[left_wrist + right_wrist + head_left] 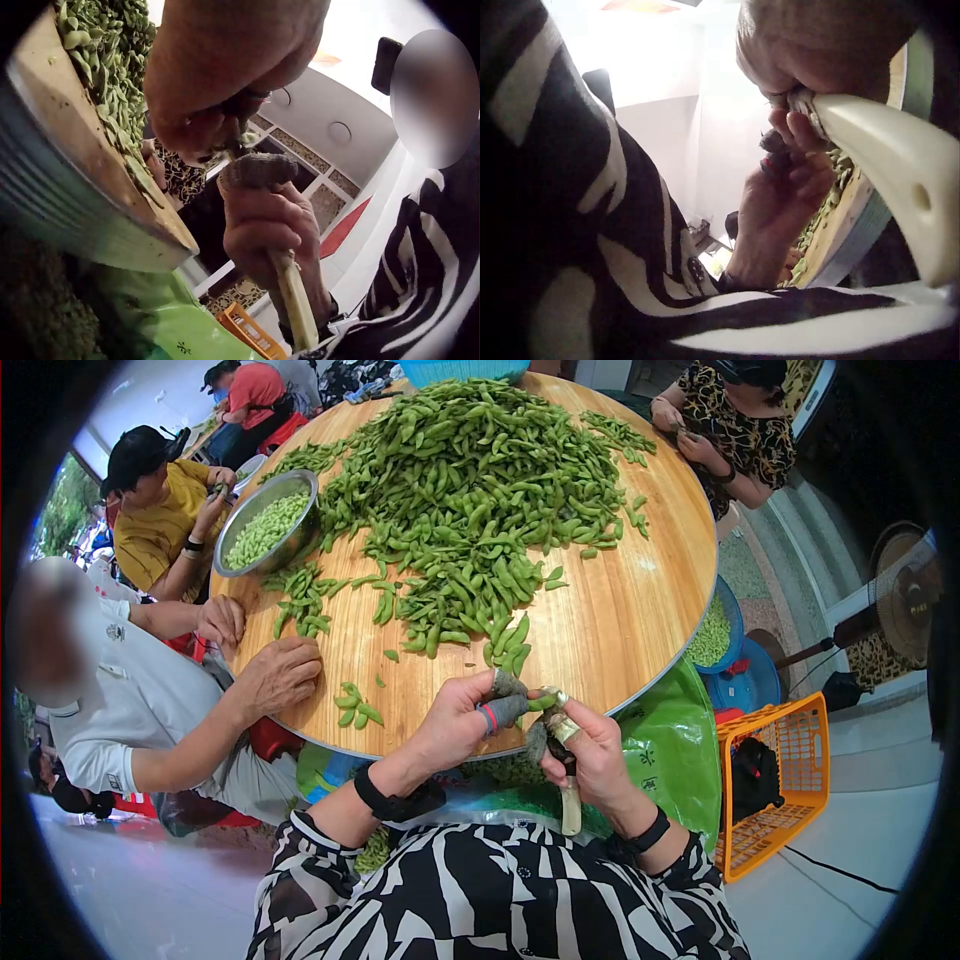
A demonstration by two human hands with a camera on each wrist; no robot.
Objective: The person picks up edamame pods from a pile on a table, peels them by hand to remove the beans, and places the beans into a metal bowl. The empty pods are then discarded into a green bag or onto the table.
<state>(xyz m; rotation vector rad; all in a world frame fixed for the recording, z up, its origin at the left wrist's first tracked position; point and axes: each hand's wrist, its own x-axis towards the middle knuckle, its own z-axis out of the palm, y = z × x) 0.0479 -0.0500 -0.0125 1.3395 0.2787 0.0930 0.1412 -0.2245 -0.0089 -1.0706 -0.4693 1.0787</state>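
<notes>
Over the table's near edge, my left hand [452,720] pinches a green soybean pod [543,702] between finger and thumb. Grey cloth finger covers [505,710], one with a red band, wrap those fingertips. Close against it on the right, my right hand [598,760] grips a tool by its cream handle [571,812]; its thumb touches the pod's end. The handle [885,142] has a hole near its end in the right wrist view, while the tool's working end is hidden by fingers. A grey cover [259,170] is on a right-hand finger too.
A large heap of pods [480,470] covers the round wooden table [610,630]. A metal bowl of shelled beans [268,530] stands at left. Another person's hands [275,675] rest on the left edge. Green sheeting [670,750] and an orange crate [775,785] are at right.
</notes>
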